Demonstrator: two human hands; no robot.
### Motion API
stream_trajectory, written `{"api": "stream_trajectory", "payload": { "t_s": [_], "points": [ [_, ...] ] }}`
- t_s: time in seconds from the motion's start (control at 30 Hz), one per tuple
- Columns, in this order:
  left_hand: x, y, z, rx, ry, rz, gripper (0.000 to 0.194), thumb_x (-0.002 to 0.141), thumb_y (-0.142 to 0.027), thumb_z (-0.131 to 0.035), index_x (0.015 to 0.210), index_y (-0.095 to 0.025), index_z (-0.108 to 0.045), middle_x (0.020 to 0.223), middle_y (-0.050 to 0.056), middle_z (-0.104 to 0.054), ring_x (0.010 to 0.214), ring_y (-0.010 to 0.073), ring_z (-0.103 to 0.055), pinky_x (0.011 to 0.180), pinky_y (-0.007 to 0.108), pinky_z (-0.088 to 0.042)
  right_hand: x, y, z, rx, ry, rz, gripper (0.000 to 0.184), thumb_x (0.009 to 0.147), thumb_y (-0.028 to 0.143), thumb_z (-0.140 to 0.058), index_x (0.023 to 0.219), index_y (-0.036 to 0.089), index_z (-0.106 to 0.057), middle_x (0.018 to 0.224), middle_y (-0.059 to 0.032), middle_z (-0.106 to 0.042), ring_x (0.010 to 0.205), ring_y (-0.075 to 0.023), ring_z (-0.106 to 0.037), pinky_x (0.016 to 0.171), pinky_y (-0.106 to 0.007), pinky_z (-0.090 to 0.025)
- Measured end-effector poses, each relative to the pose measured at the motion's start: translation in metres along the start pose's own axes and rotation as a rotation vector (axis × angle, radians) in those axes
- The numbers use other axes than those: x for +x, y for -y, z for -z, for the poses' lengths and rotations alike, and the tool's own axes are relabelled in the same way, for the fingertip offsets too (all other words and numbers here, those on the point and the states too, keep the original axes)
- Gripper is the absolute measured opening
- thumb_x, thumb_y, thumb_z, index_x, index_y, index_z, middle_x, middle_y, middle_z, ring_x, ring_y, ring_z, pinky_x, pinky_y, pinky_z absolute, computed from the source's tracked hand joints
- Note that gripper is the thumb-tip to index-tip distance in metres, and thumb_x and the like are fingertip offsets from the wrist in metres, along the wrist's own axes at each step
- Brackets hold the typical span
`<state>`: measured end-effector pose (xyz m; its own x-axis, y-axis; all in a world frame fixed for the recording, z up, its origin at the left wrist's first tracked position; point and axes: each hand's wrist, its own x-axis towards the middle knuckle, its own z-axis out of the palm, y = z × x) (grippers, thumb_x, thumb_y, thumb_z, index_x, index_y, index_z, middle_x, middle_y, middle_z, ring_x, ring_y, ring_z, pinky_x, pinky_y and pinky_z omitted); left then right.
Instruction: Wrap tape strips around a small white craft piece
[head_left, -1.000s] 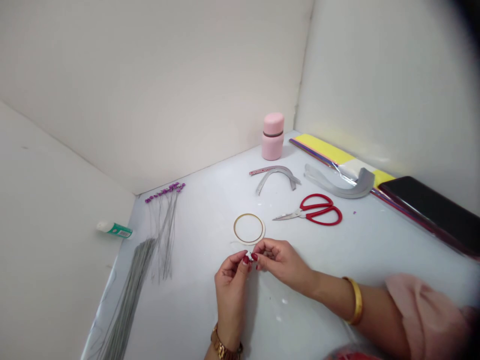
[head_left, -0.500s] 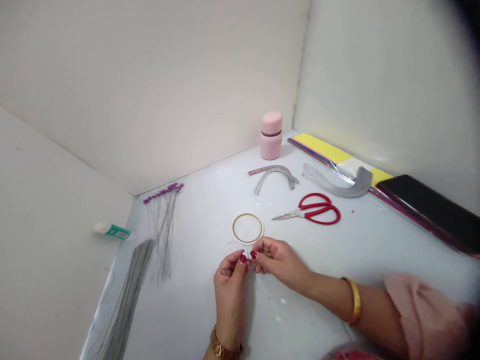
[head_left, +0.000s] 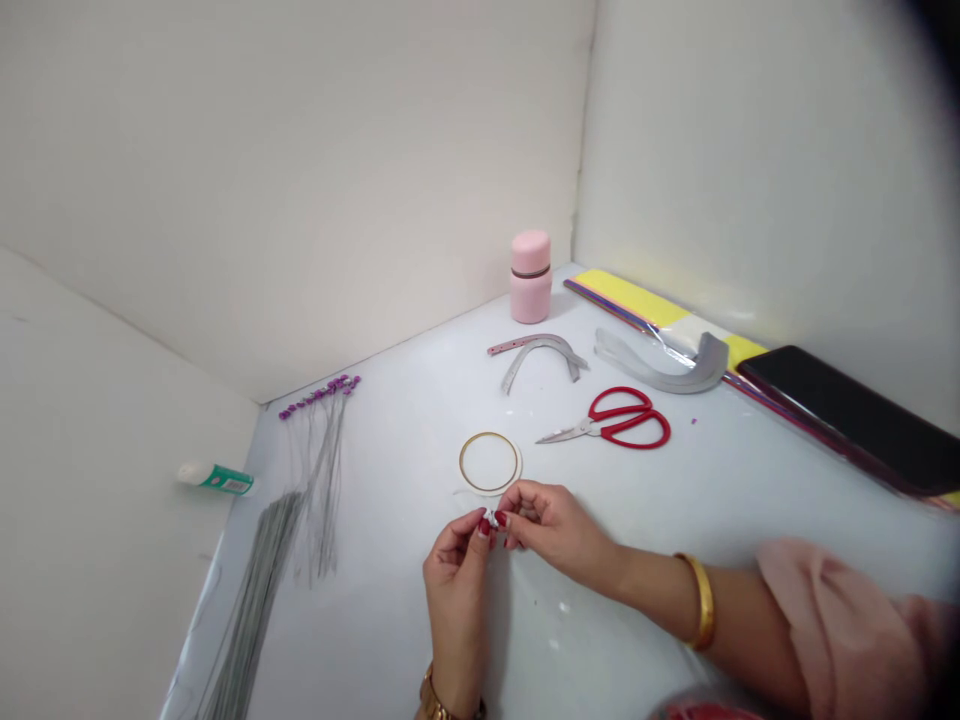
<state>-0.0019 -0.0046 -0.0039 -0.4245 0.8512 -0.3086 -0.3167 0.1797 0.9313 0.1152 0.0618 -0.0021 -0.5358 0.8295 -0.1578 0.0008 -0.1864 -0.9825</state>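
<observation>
"Has anything been altered?"

"Hardly. Left of the tape roll (head_left: 518, 464), purple-tipped wires (head_left: 330, 450) are left lying. Just on its near side, a small white piece (head_left: 490, 517) (mostly hidden) is still pinched by the left hand (head_left: 459, 570) and right hand (head_left: 559, 525) together."

"Meaning?"

"Fine fingertip handling is apparently unfinished; right of the roll, the red-handled scissors (head_left: 594, 427) are untouched."

"Where is the small piece (head_left: 491, 517) sitting?"
"Lower centre, between left hand (head_left: 459, 570) and right hand (head_left: 559, 525); the tape roll (head_left: 519, 470) is lying just above."
"And the scissors (head_left: 596, 428)?"
"Lying to its right, with the bottle (head_left: 531, 278) standing farther up and the wire bundle (head_left: 259, 570) lying lower left."
</observation>
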Motion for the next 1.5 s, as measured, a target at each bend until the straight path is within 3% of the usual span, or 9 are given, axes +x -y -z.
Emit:
{"api": "stream_trajectory", "payload": {
  "t_s": [0.37,0.6,0.9,1.27,1.5],
  "points": [
    [0.000,-0.004,-0.001,-0.047,0.046,0.029,0.013,0.074,-0.021,-0.063,0.085,-0.015,-0.066,0.078,0.003,-0.069,0.073,0.0124,-0.060,0.071,0.024,-0.045,-0.002,0.001,0.002,-0.027,0.031,0.052,0.013,0.077,0.029,-0.058,0.074,0.017,-0.055,0.063,0.0002,-0.058,0.059,-0.0119,-0.055,0.057,-0.024,-0.044],
    [0.001,-0.005,-0.002,-0.049,0.104,0.043,0.013,0.072,-0.021,-0.066,0.081,-0.013,-0.068,0.076,0.005,-0.070,0.072,0.0132,-0.060,0.070,0.023,-0.045,0.001,0.009,0.001,0.149,0.076,-0.022,0.022,0.072,0.032,-0.064,0.077,0.016,-0.050,0.059,0.0023,-0.057,0.053,-0.0093,-0.053,0.050,-0.021,-0.041],
    [0.000,-0.005,-0.004,-0.096,0.062,0.064,0.009,0.074,-0.020,-0.063,0.081,-0.016,-0.067,0.071,0.001,-0.068,0.067,0.0107,-0.059,0.068,0.021,-0.044,0.003,0.006,0.002,0.180,0.077,-0.086,0.024,0.072,0.035,-0.063,0.081,0.016,-0.051,0.063,0.0022,-0.058,0.054,-0.0081,-0.053,0.051,-0.020,-0.039],
    [0.002,-0.003,-0.002,-0.054,0.094,0.054,0.014,0.071,-0.022,-0.066,0.080,-0.013,-0.068,0.069,0.003,-0.066,0.069,0.0127,-0.058,0.068,0.023,-0.044,0.004,0.005,0.005,0.156,0.081,-0.089,0.028,0.070,0.036,-0.065,0.082,0.016,-0.052,0.060,0.0025,-0.058,0.049,-0.0076,-0.050,0.045,-0.018,-0.034],
    [0.001,-0.002,-0.001,-0.087,0.019,0.067,0.013,0.073,-0.022,-0.064,0.084,-0.016,-0.066,0.074,0.002,-0.067,0.066,0.0098,-0.057,0.067,0.021,-0.044,0.004,0.004,0.006,0.136,0.071,-0.109,0.026,0.072,0.037,-0.063,0.081,0.016,-0.052,0.063,0.0027,-0.057,0.050,-0.0071,-0.051,0.046,-0.019,-0.036]
  ]
}}
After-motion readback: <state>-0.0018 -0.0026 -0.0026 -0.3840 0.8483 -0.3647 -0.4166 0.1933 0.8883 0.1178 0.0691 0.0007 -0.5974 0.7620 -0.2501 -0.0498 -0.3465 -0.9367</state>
